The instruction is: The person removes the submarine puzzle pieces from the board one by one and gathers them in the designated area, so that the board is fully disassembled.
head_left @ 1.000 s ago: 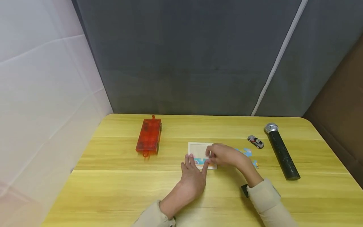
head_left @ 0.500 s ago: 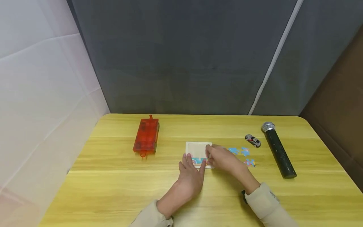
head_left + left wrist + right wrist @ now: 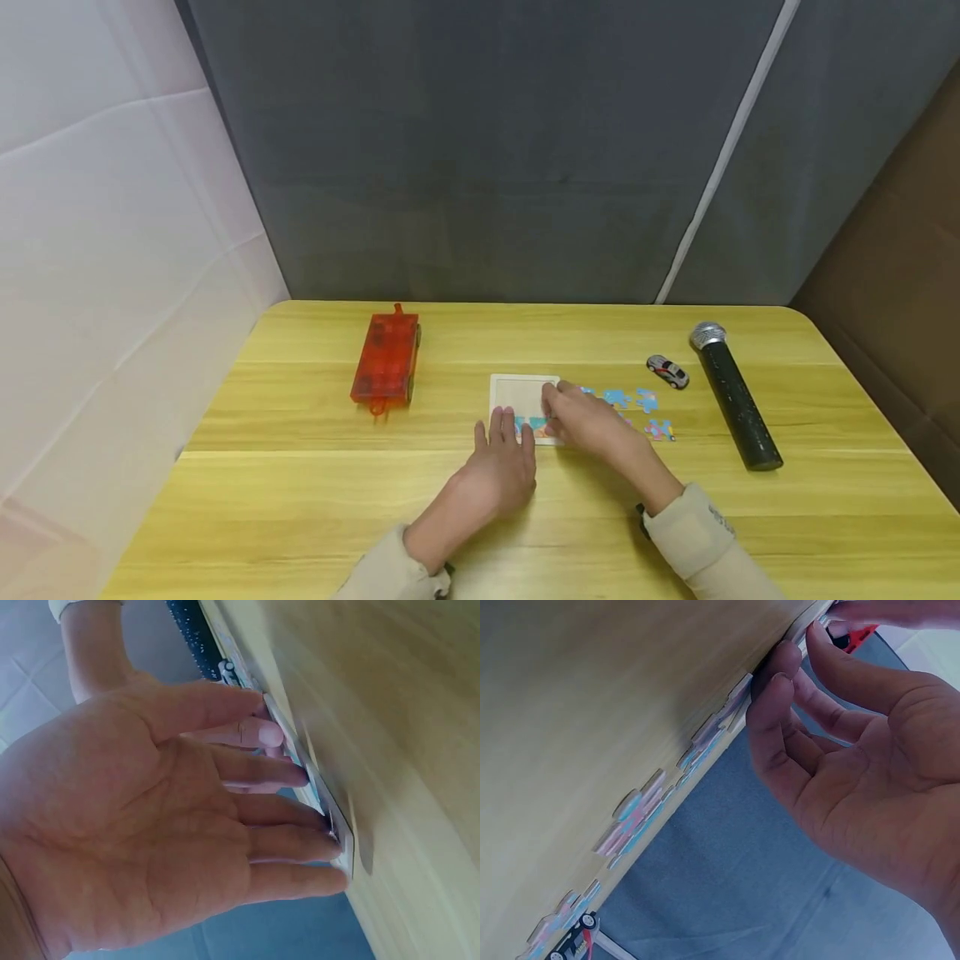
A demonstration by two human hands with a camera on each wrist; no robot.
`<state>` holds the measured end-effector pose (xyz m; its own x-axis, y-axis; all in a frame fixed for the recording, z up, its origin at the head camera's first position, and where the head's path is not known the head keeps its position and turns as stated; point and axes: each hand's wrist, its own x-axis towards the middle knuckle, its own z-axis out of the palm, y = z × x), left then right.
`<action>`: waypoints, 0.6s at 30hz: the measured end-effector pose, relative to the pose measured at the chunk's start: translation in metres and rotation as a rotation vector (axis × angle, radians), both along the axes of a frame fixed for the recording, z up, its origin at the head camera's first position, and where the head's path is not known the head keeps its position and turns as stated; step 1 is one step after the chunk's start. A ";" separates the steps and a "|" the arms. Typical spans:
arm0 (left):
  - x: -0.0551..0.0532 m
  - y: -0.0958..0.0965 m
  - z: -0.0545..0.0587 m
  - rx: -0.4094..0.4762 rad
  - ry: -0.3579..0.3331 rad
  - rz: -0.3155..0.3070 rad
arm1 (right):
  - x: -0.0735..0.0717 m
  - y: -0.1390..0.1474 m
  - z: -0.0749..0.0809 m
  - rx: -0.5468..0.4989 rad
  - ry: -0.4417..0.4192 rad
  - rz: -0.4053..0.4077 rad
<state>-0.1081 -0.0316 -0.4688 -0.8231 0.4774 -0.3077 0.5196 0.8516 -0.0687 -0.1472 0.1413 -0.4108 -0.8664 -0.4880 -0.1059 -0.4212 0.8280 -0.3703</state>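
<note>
A small square jigsaw board with a pale rim lies mid-table; colourful pieces fill its near strip. My left hand rests its straight fingertips on the board's near side, palm lifted off the table. With curled fingers and thumb, my right hand holds the board's right edge. In the right wrist view its fingertips are close against that edge, and any piece beneath them is hidden. Several loose jigsaw pieces, blue and pink, lie right of the board, partly behind the right hand.
A red see-through toy wagon stands on the left of the wooden table. To the right are a small toy car and a black microphone with a silver head. A dark grey panel rises behind the table.
The left hand has drawn back slightly, its thumb-side finger shifting off the pieces it touched. The right hand stays at the board's right edge. The head view has shifted a little.
</note>
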 end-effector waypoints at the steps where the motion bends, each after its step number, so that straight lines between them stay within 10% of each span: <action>1: 0.000 0.000 0.000 0.005 -0.008 -0.002 | 0.000 0.000 0.000 0.000 0.005 0.002; 11: 0.008 0.010 0.008 -0.073 -0.006 0.051 | -0.001 0.003 -0.001 -0.053 0.096 0.064; 18: 0.010 0.015 0.009 -0.110 0.003 0.071 | -0.011 0.012 -0.003 -0.214 -0.005 0.090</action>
<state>-0.0980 -0.0169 -0.4599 -0.8545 0.3814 -0.3527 0.4580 0.8735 -0.1649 -0.1577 0.1532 -0.4134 -0.8178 -0.5755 0.0043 -0.4880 0.6895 -0.5352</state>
